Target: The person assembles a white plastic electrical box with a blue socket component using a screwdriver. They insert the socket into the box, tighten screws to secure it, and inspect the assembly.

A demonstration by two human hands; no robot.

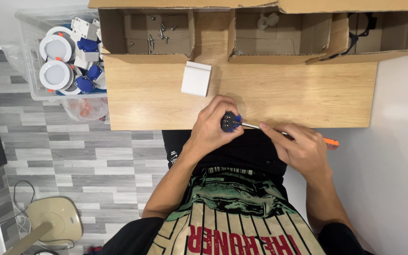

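My left hand [213, 123] grips a small black and blue connector part [229, 122] at the near edge of the wooden table [298, 94]. My right hand [302, 148] holds a screwdriver [260, 126] with an orange handle end [331, 142]; its metal shaft points left, with the tip at the connector. A white rectangular plastic box [196, 79] lies on the table just beyond my left hand.
Cardboard boxes line the table's far edge: one with several loose screws [157, 33], one with white plastic pieces [267, 21], one with black parts [362, 28]. A clear bin [31, 56] at the left holds round white lamps with blue connectors. A fan base [57, 219] stands on the floor.
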